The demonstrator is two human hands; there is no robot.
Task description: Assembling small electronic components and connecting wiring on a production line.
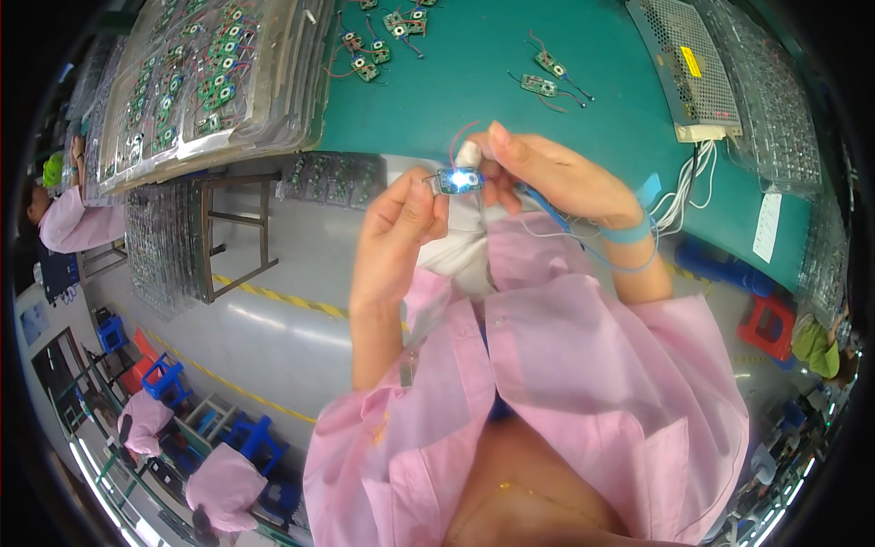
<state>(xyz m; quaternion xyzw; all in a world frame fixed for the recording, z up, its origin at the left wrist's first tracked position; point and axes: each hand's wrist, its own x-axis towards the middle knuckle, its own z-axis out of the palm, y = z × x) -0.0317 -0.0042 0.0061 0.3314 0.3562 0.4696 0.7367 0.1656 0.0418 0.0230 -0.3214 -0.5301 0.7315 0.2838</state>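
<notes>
A small green circuit board (447, 185) with a bright bluish-white light glowing on it is held over the near edge of the table. My left hand (394, 223) pinches its left end between thumb and fingers. At the board's right end, the fingers of my right hand (551, 173) are closed around it, partly hiding that end. One right fingertip wears a white cover. A thin red wire (462, 133) sticks up behind the board. My right wrist carries a blue strap (627, 233) with a cord. Exactly what the right fingertips press on is too small to tell.
Stacked clear trays of boards (205, 100) stand at the left on the green table (456, 82). Loose wired boards (540, 86) lie farther back. A perforated metal power supply (684, 64) with white cables (688, 187) sits at the right. Co-workers in pink (228, 488) are at lower left.
</notes>
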